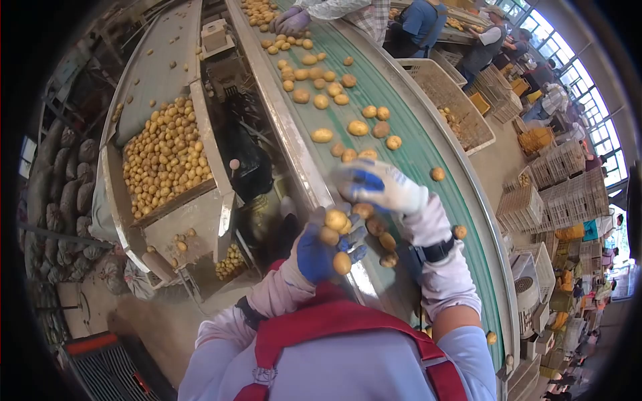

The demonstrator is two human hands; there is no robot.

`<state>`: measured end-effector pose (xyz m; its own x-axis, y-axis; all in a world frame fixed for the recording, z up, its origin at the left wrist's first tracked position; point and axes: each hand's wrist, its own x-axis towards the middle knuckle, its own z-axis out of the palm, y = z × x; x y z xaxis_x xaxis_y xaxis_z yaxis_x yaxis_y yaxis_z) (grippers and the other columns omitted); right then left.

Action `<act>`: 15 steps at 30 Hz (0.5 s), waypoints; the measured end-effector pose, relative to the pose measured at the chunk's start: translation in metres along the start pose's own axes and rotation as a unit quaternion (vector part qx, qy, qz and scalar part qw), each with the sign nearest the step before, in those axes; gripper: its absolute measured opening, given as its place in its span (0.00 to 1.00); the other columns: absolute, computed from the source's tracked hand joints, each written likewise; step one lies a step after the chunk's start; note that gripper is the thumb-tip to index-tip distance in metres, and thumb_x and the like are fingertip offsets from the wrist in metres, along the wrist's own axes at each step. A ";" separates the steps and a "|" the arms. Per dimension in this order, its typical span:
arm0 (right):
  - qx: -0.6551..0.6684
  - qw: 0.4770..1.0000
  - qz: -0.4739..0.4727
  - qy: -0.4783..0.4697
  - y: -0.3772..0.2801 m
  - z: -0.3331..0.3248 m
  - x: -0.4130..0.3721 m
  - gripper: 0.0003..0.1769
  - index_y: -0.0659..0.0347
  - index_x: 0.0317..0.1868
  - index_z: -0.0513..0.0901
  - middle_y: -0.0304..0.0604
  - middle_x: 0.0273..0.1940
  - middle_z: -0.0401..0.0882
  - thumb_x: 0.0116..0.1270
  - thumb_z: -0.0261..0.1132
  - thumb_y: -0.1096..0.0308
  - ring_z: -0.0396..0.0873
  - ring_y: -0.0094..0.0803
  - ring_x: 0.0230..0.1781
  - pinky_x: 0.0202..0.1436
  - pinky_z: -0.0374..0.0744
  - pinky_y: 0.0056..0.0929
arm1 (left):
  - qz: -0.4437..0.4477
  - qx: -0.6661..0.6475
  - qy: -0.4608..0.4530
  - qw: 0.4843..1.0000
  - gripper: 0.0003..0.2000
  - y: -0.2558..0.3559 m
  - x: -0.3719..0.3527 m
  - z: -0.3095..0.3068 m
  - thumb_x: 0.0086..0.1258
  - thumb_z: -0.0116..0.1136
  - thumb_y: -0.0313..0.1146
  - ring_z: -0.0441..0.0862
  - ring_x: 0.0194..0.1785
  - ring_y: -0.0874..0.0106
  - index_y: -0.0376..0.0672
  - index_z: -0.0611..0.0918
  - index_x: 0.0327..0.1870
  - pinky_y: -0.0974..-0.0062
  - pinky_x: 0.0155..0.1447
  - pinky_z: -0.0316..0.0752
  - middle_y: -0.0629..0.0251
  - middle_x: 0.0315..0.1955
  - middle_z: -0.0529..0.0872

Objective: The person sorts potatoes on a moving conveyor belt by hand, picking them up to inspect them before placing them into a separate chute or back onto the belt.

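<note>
Potatoes [357,127] lie scattered along a green conveyor belt [418,144] in front of me. My left hand [319,250], in a blue and white glove, is over the belt's near metal edge and holds several potatoes [336,219] against its palm and fingers. Above the belt, further forward and to the right, is my right hand [378,186], gloved in white and blue. It is partly blurred, and whether anything is in its fingers cannot be made out. Several darker potatoes [387,242] lie on the belt between and below the two hands.
Left of the belt stands a metal chute [224,224] heaped with potatoes. A co-worker's gloved hands [292,21] are at the belt's far end. Beyond the right rail are a large bin [478,137], stacked crates [521,207] and other people. Filled sacks line the far left.
</note>
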<state>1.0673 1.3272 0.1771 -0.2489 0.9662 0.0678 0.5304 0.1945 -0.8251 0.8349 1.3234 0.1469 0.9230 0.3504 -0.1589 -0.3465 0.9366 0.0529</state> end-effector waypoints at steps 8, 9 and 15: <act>-0.366 0.896 0.251 -0.008 0.065 0.056 0.048 0.21 0.44 0.59 0.78 0.48 0.57 0.74 0.66 0.60 0.58 0.74 0.50 0.60 0.58 0.72 0.53 | -0.042 0.009 0.111 0.993 0.27 -0.013 0.018 -0.006 0.76 0.49 0.55 0.78 0.52 0.67 0.44 0.71 0.67 0.68 0.47 0.78 0.60 0.61 0.76; -0.366 0.896 0.250 -0.010 0.069 0.056 0.045 0.21 0.44 0.59 0.78 0.48 0.57 0.74 0.66 0.60 0.58 0.74 0.50 0.60 0.58 0.72 0.53 | -0.017 0.028 0.135 0.990 0.27 -0.013 0.021 -0.005 0.77 0.45 0.56 0.79 0.50 0.67 0.45 0.73 0.65 0.68 0.45 0.76 0.62 0.57 0.78; -0.021 0.966 0.169 0.195 0.080 0.025 -0.003 0.20 0.54 0.56 0.81 0.51 0.49 0.82 0.63 0.65 0.62 0.80 0.49 0.53 0.58 0.77 0.42 | 0.109 0.022 0.106 0.988 0.27 0.011 0.039 0.004 0.75 0.47 0.56 0.74 0.59 0.60 0.42 0.70 0.63 0.56 0.57 0.73 0.58 0.59 0.74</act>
<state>1.0904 1.3357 0.0969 0.2643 0.9644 0.0104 0.5616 -0.1451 -0.8146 0.8677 1.3468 0.1457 0.7702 0.5385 -0.3418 -0.5206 0.8404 0.1509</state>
